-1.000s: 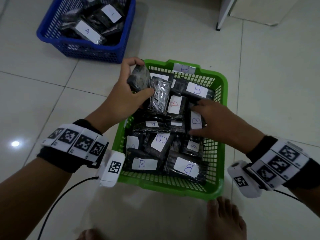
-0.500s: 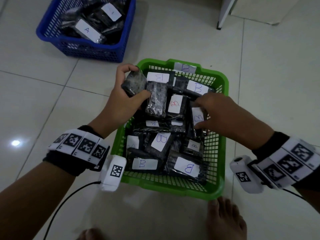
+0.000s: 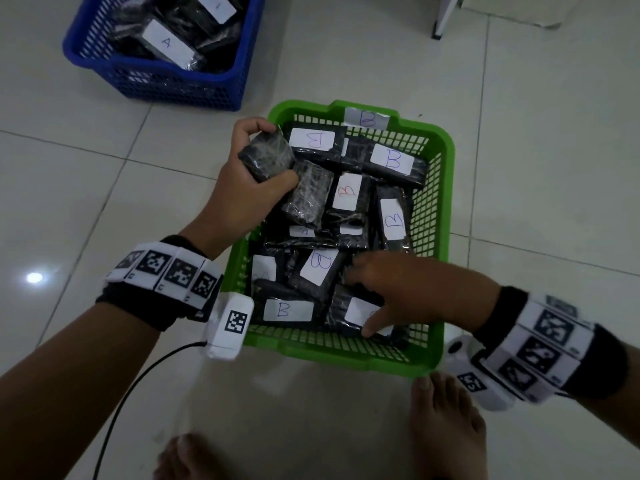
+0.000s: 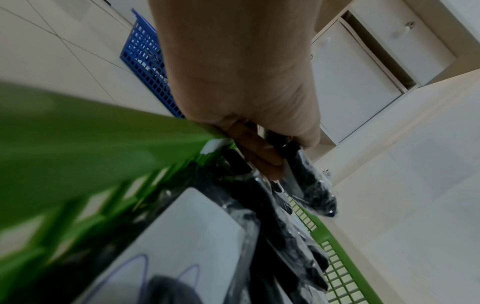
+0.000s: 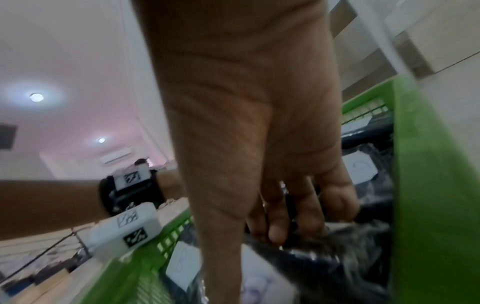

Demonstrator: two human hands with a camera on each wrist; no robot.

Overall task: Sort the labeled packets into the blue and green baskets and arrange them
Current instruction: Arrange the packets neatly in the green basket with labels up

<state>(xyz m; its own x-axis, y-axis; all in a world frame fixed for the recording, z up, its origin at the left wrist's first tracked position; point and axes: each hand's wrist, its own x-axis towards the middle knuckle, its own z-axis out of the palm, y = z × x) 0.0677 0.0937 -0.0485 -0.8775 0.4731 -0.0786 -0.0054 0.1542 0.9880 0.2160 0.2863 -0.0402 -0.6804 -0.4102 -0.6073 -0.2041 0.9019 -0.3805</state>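
The green basket (image 3: 446, 237) is full of black packets with white B labels. Over its far left corner my left hand (image 3: 275, 150) grips a black packet (image 3: 268, 161) whose label is hidden; the left wrist view shows its fingers (image 4: 259, 160) curled round that packet (image 4: 311, 193). At the near right corner my right hand (image 3: 360, 303) pinches a B-labelled packet (image 3: 341, 306), thumb on the label and fingers (image 5: 298, 216) curled over its far edge (image 5: 324, 257). The blue basket (image 3: 156, 77) at the far left holds packets labelled A.
White tiled floor surrounds both baskets. My bare feet (image 3: 446, 427) sit just in front of the green basket's near rim. A black cable (image 3: 138, 375) runs from the left wrist camera. A white furniture leg (image 3: 438, 26) stands at the far right.
My right hand has moved from the middle right packets to the near right corner and taken hold of a packet there. My left hand keeps its packet at the far left corner.
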